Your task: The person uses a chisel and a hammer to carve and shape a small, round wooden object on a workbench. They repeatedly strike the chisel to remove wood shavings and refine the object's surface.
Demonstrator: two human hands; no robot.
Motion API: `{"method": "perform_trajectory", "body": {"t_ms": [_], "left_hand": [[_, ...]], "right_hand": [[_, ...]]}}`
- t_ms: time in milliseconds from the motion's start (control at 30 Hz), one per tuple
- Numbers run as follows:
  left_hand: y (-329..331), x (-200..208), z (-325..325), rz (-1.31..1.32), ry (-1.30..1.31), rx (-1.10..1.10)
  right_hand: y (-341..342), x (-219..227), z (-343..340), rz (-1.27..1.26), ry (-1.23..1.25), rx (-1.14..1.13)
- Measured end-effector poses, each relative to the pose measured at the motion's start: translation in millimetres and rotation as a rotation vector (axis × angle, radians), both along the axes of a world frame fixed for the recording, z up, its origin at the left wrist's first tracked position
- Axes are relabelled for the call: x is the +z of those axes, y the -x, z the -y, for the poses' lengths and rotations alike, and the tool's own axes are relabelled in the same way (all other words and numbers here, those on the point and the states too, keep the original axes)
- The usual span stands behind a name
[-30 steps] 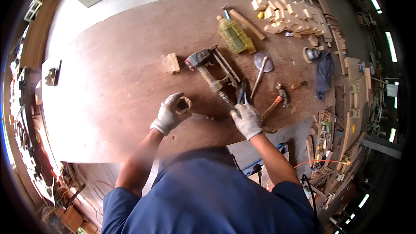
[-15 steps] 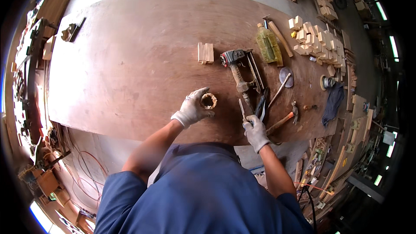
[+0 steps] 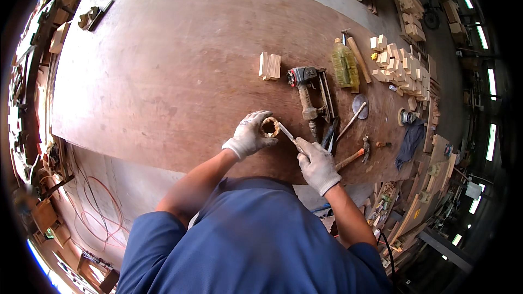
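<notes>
My gloved left hand (image 3: 249, 135) is curled around a short, hollow round piece with a rough yellowish rim (image 3: 269, 119), its opening facing up. In my gloved right hand (image 3: 320, 169) is a slim, pale, blade-like tool (image 3: 287, 134); its exact kind cannot be made out. The tool's tip meets or nearly meets the right side of the rim. Both hands are over the near part of the brown wooden table (image 3: 180, 71). Just beyond my right hand lies a nail gun (image 3: 306, 95), and a hammer (image 3: 351, 159) rests to its right.
A small stack of wood blocks (image 3: 269, 66) stands beyond my hands. Farther right are a yellowish bottle (image 3: 344, 65), a pile of wood blocks (image 3: 400, 68), a grey disc (image 3: 360, 103) with a stick across it, and a dark cloth (image 3: 409, 142). A hand plane (image 3: 93, 17) sits far left.
My right hand has moved left and turned the tool, bringing its tip to the round piece's rim. My left hand still holds the round piece. The whole view has shifted slightly.
</notes>
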State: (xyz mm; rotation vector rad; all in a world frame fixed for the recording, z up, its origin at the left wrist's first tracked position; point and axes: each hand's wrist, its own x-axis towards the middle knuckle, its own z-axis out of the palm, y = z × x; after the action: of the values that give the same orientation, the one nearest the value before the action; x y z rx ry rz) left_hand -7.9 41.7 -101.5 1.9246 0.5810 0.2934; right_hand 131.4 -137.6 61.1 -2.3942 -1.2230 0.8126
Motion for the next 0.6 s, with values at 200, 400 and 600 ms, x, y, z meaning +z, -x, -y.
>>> {"method": "perform_trajectory", "body": {"t_ms": [200,400,600], "left_hand": [[1.7,-2.6,-0.5,-0.043,0.030,-0.025],[2.1,-3.4,2.3,-0.038,0.038,-0.005],[2.4,-2.0,6.1,-0.030,0.029,0.029]], "right_hand": [[9.7,9.0,-13.3,0.066,0.141,0.037],[13.0,13.8,-39.3,0.100,0.341,0.130],[16.7,7.6,-36.3,0.216,0.337,0.263]]}}
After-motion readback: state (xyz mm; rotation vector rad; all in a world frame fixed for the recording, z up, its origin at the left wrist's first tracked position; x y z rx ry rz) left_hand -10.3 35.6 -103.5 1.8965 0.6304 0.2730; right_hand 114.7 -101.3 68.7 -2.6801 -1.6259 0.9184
